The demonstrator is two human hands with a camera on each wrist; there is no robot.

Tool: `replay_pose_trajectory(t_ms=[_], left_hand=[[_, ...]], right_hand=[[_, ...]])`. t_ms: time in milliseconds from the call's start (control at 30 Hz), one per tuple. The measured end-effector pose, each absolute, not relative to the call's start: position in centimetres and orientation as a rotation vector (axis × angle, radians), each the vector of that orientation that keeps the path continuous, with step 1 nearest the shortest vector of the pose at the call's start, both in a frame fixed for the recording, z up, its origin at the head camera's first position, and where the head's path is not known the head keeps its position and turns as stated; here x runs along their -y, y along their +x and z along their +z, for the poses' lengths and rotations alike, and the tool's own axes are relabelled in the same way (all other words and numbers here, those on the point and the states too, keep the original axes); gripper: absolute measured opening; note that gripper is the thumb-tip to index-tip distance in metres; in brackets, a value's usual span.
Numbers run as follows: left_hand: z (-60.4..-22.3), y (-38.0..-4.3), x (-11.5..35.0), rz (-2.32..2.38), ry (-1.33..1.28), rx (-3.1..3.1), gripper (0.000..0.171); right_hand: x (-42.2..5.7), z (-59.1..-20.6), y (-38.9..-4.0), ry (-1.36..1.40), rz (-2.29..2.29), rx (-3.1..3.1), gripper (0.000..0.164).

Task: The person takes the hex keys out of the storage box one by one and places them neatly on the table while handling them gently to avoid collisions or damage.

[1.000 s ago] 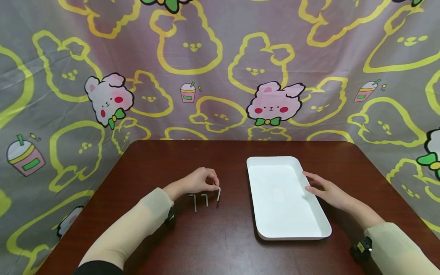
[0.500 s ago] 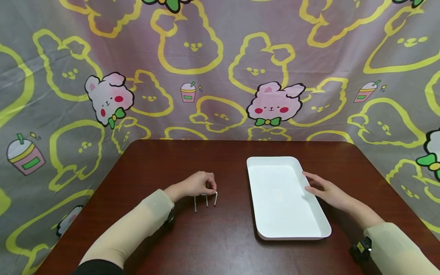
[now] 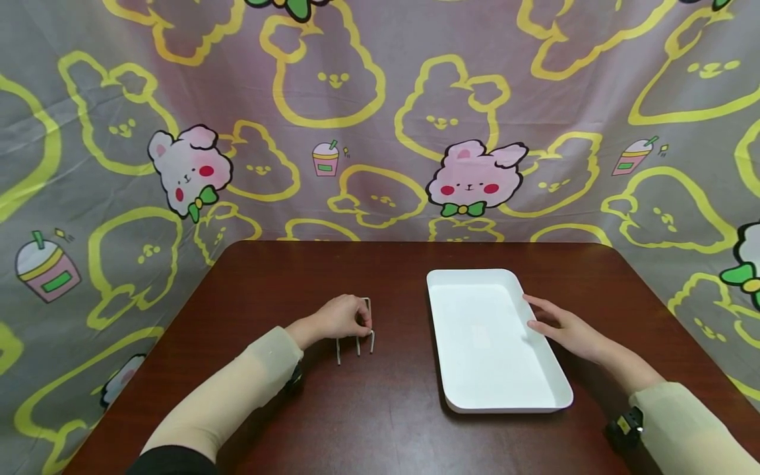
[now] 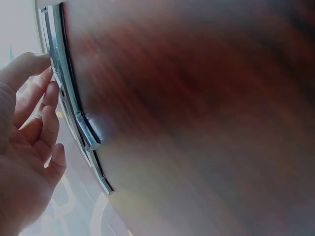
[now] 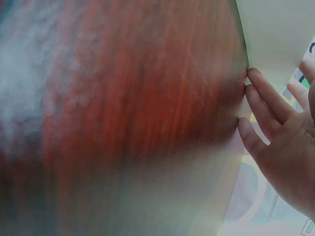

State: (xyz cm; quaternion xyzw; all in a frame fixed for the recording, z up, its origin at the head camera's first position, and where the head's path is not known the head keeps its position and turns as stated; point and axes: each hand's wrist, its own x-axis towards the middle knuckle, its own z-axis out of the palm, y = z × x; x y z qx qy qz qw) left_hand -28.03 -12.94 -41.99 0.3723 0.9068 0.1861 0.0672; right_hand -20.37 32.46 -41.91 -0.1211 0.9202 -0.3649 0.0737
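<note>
Several small L-shaped hex keys lie on the brown table in the head view. One hex key [image 3: 338, 353] is at the left, a second hex key [image 3: 358, 347] beside it. My left hand [image 3: 341, 318] has thumb and fingertips pinching the bent end of another hex key [image 3: 372, 343]. Behind the fingers shows the bend of a further hex key [image 3: 369, 301], its rest hidden. In the left wrist view, thumb and finger meet at a long metal hex key [image 4: 69, 78]. My right hand [image 3: 570, 335], fingers extended, touches the right rim of a white tray [image 3: 487, 349].
The brown table [image 3: 297, 422] has rounded far corners and ends at a patterned cloth [image 3: 380, 145] behind it. The tray is bare inside and stands right of the hex keys, with table surface between them.
My left hand has moved slightly left and toward me, lowering the hex key beside the other two. The bend of a further one now shows behind the fingers. Right hand and tray stay put.
</note>
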Motion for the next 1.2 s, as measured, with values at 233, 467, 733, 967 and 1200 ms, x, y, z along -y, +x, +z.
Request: replay_pose_trajectory(t_ms=[233, 467, 733, 967, 1200], left_hand=[[-42.1, -28.08, 12.9, 0.595, 1.077, -2.717, 0.014], [-42.15, -28.12, 12.88, 0.619, 1.063, -2.699, 0.014], [-42.09, -28.01, 12.83, 0.601, 1.028, -2.705, 0.015], [-41.91, -27.98, 13.03, 0.635, 1.043, -2.694, 0.015], [-41.21, -27.91, 13.69, 0.917, 1.096, -2.604, 0.006]], right_hand=[[-32.4, -41.92, -20.35, -0.352, -1.088, -2.764, 0.065], [-32.36, -41.84, -20.28, -0.354, -1.09, -2.761, 0.064], [-32.39, -41.99, -20.46, -0.355, -1.092, -2.761, 0.065], [-32.33, -42.04, -20.6, -0.363, -1.087, -2.768, 0.064], [-32.59, -42.09, -20.7, -0.378, -1.087, -2.769, 0.064]])
